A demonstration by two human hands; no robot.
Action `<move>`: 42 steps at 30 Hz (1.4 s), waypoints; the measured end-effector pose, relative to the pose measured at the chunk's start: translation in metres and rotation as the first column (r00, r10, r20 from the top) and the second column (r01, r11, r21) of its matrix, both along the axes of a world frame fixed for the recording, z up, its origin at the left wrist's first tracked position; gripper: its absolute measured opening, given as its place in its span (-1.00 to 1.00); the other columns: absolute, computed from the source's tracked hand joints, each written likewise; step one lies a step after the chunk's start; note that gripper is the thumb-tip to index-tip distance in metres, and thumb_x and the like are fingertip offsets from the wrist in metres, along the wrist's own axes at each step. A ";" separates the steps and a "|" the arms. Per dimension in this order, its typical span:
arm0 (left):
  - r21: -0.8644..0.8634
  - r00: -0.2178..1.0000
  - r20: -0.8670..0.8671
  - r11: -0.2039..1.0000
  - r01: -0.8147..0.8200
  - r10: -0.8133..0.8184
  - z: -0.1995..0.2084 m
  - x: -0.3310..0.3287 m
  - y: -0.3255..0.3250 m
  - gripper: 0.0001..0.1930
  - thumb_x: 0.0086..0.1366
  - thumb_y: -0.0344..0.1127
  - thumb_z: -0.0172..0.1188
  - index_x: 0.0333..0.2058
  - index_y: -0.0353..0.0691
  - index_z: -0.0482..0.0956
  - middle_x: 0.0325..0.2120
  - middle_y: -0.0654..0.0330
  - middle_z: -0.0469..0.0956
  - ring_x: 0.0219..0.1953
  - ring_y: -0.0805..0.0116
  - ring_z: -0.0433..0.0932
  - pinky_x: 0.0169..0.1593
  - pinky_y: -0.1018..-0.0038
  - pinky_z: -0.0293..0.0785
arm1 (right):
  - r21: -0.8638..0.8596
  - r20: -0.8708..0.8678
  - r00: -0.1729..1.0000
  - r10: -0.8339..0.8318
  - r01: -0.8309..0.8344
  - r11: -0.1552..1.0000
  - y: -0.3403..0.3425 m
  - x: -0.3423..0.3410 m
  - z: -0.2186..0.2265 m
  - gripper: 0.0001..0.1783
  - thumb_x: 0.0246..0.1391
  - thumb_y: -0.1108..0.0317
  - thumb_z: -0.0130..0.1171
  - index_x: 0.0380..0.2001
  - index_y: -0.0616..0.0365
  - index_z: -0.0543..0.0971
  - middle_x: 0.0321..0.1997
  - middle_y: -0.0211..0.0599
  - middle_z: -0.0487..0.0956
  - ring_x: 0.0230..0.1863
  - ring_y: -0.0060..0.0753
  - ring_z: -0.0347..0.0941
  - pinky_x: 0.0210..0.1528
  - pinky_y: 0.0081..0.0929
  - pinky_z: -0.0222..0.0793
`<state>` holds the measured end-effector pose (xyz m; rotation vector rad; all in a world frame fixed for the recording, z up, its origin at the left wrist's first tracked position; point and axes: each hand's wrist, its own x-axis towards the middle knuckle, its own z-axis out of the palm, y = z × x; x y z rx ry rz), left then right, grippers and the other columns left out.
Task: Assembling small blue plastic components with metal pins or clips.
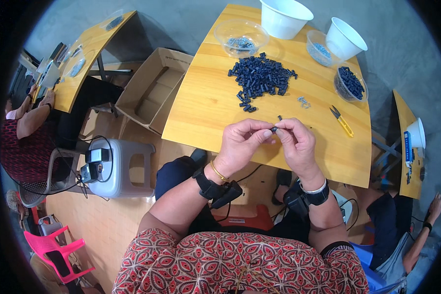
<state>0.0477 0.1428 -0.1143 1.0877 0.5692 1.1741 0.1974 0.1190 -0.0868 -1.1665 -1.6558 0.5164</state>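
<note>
At the far left of the work area, an open cardboard box [154,93] sits on the floor beside the wooden desk [193,110]. On the desk, the far-left clear bowl [223,36] holds small metallic bits, so it is worth leaving room around it when reaching.

The left grip [245,139] is closed, thumb against forefinger, on one end of a small dark piece [273,130]. That piece is held up between the two hands, above the near part of the desk, just short of a big heap of dark blue pieces [262,76]. A steady, light pinch seems best here: the piece is tiny, and squeezing hard may make it spring away. Keep the wrists low over the desk, so that a drop lands on wood and not on the floor.

A single loose piece [280,117] lies just beyond the fingertips; mind not to brush it. The right grip [297,142] is also pinched shut on the dark piece, from the other side. Keep both thumbs in line, and let one hand stay firm while the other does the fine adjusting.

Farther right, loose silvery bits [304,102] lie near yellow-handled snips [342,121]. Beyond the snips, a clear tub [351,83] holds more dark pieces; keep the forearm away from its rim.
</note>
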 end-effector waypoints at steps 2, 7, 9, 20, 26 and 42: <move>-0.049 0.999 -0.005 0.997 0.053 -0.053 0.002 -0.003 0.003 -0.85 0.18 -0.54 0.08 -0.25 -0.38 0.49 -0.37 0.11 0.55 -0.36 0.41 0.55 -0.24 0.51 0.54 | 0.016 0.049 0.999 -0.004 0.003 1.000 0.000 0.001 0.002 -0.94 -0.03 0.56 0.07 -0.41 0.23 0.46 -0.51 -0.24 0.48 -0.50 -0.36 0.45 -0.44 -0.54 0.34; -0.275 0.963 0.130 0.924 0.265 -0.238 0.003 -0.008 0.008 -0.86 0.22 -0.48 0.05 -0.26 -0.35 0.50 -0.43 0.15 0.53 -0.44 0.44 0.51 -0.28 0.45 0.56 | 0.077 0.137 0.990 0.040 -0.051 0.996 0.002 0.003 0.009 -0.95 -0.04 0.56 0.07 -0.43 0.23 0.47 -0.52 -0.23 0.48 -0.49 -0.35 0.44 -0.42 -0.52 0.33; -0.284 0.963 0.167 0.925 0.251 -0.210 0.003 -0.011 0.008 -0.87 0.22 -0.48 0.05 -0.26 -0.35 0.49 -0.43 0.15 0.52 -0.43 0.45 0.50 -0.28 0.45 0.56 | 0.029 0.140 0.989 -0.053 0.049 0.998 0.005 0.015 0.018 -0.95 -0.04 0.56 0.06 -0.43 0.24 0.47 -0.53 -0.22 0.48 -0.49 -0.34 0.44 -0.42 -0.52 0.33; -0.312 0.954 0.268 0.924 0.219 -0.136 -0.003 -0.010 0.013 -0.88 0.22 -0.49 0.04 -0.27 -0.33 0.49 -0.45 0.17 0.51 -0.44 0.48 0.47 -0.36 0.52 0.51 | -0.163 0.334 0.938 -0.091 0.153 0.975 0.029 0.036 0.009 -0.86 -0.10 0.48 0.11 -0.40 0.25 0.46 -0.48 -0.07 0.49 -0.44 -0.11 0.44 -0.37 -0.36 0.34; -0.293 0.934 0.328 0.924 0.246 -0.145 -0.005 -0.009 0.014 -0.89 0.21 -0.48 0.06 -0.28 -0.31 0.49 -0.47 0.19 0.51 -0.47 0.49 0.47 -0.37 0.54 0.50 | -0.157 0.610 0.791 0.038 0.073 0.985 0.038 0.019 0.005 -0.86 -0.11 0.47 0.12 -0.45 0.25 0.40 -0.47 -0.02 0.48 -0.38 0.03 0.43 -0.34 -0.23 0.33; -0.236 0.933 0.318 0.939 0.248 -0.167 -0.007 -0.006 0.013 -0.87 0.21 -0.49 0.05 -0.26 -0.32 0.48 -0.44 0.18 0.51 -0.44 0.47 0.47 -0.33 0.52 0.50 | -0.334 -0.667 0.744 0.048 -0.355 0.873 0.006 0.016 0.004 -0.95 0.10 0.48 0.00 -0.37 0.22 0.38 -0.49 -0.39 0.44 -0.52 -0.61 0.38 -0.44 -0.65 0.32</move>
